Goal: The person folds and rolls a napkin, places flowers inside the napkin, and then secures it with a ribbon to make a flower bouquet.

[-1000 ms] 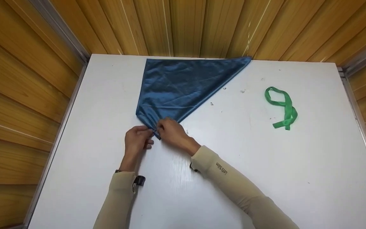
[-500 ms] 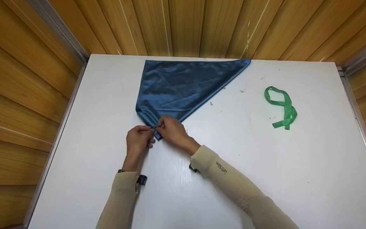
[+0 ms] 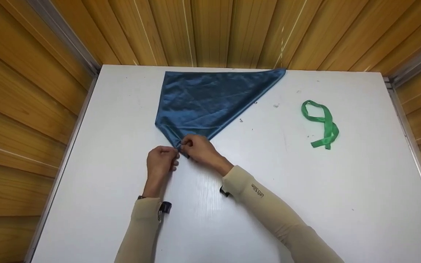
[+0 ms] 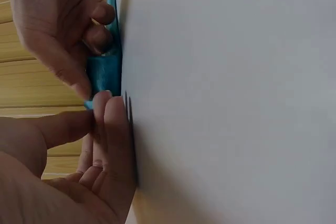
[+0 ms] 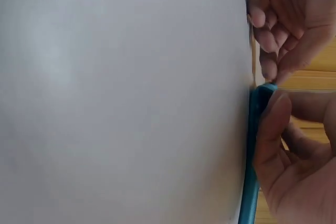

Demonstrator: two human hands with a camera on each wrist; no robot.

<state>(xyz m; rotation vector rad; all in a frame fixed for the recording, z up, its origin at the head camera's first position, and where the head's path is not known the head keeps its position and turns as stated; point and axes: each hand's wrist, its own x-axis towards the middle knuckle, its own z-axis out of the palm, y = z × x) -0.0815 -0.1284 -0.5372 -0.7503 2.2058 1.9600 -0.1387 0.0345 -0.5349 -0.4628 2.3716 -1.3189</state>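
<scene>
A shiny blue cloth (image 3: pixel 199 96) lies on the white table, its diagonal edge folded and its near corner gathered between both hands. My left hand (image 3: pixel 160 162) pinches the left side of that corner between thumb and index finger. Just right of it, my right hand (image 3: pixel 201 149) pinches the cloth too, its thumb and index finger close to the left fingertips. In the left wrist view a short folded flap of the cloth (image 4: pixel 105 74) shows between the two hands. The right wrist view shows the rolled edge of the cloth (image 5: pixel 251 182) running under the right hand.
A green ribbon (image 3: pixel 329 128), looped over itself, lies on the right of the white table (image 3: pixel 261 219). Wooden plank walls (image 3: pixel 210 33) stand behind the table and at both sides. Small dark marks dot the tabletop.
Both hands stay at the near corner, the left hand shifting slightly right. The corner's tip, showing more half a second ago, is now more folded under the fingers. The ribbon lies as before.
</scene>
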